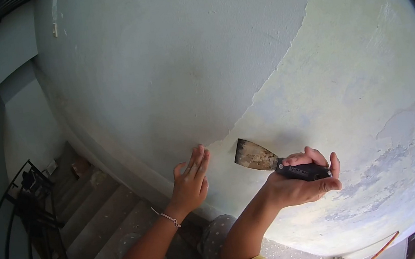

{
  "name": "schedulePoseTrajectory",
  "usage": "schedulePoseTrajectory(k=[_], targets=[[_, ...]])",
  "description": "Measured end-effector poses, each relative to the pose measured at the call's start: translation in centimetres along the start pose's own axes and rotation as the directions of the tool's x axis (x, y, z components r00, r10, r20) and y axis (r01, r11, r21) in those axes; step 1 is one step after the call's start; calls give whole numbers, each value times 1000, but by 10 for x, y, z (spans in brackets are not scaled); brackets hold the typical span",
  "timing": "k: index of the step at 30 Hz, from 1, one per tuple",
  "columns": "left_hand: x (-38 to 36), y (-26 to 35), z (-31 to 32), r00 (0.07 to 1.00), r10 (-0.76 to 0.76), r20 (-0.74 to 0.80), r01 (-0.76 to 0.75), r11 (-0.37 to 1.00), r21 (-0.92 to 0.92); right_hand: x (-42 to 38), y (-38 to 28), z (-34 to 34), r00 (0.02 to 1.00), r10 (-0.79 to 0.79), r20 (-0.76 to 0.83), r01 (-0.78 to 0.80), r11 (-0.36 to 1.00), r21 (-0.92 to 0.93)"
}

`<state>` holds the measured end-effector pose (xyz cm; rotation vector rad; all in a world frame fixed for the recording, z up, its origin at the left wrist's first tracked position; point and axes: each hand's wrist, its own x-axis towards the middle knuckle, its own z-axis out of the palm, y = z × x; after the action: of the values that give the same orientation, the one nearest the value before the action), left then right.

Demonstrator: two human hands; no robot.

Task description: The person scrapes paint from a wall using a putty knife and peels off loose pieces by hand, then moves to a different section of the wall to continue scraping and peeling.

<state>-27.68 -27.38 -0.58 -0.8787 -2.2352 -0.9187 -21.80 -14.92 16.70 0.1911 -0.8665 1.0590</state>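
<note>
My right hand (307, 179) is wrapped round the black handle of a putty knife (257, 155), whose stained, worn blade points up and left close to the wall. My left hand (192, 175) is raised, fingers stretched out and fingertips right at the lower end of a ragged paint edge (253, 102). Left of that edge the wall (158, 63) carries a grey-white paint layer. To its right lies a paler yellowish bare surface (364, 58). A beaded bracelet (169, 219) circles my left wrist.
Concrete stairs (92, 221) with scattered flakes run down at the left, beside a dark metal railing (29, 239). Rough, flaking patches (374, 179) mark the wall at the lower right. An orange-brown stick (382, 248) leans near the bottom right.
</note>
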Motion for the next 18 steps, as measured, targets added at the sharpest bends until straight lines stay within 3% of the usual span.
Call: schedulePoseTrajectory(k=[1,3,8,11,14,18], targets=[[0,-2,0,1000,2,-2,-2,1000,5,1,-1,0,1000,0,-3,0,1000,5],[0,-5,-1,1000,20,6,-20,1000,-18,4,-3,-1,997,-12,-79,30,971,235],[-3,-6,4,1000,14,4,-14,1000,-27,-15,22,6,1000,3,-4,-2,987,161],[0,-6,5,1000,22,-6,-22,999,-44,-9,18,1,995,68,-72,-45,958,283],[0,-6,4,1000,23,5,-23,999,-47,-6,19,1,991,70,-116,-38,964,262],[1,-3,3,999,26,-27,-27,999,-39,-5,16,4,957,189,-222,-152,973,176]])
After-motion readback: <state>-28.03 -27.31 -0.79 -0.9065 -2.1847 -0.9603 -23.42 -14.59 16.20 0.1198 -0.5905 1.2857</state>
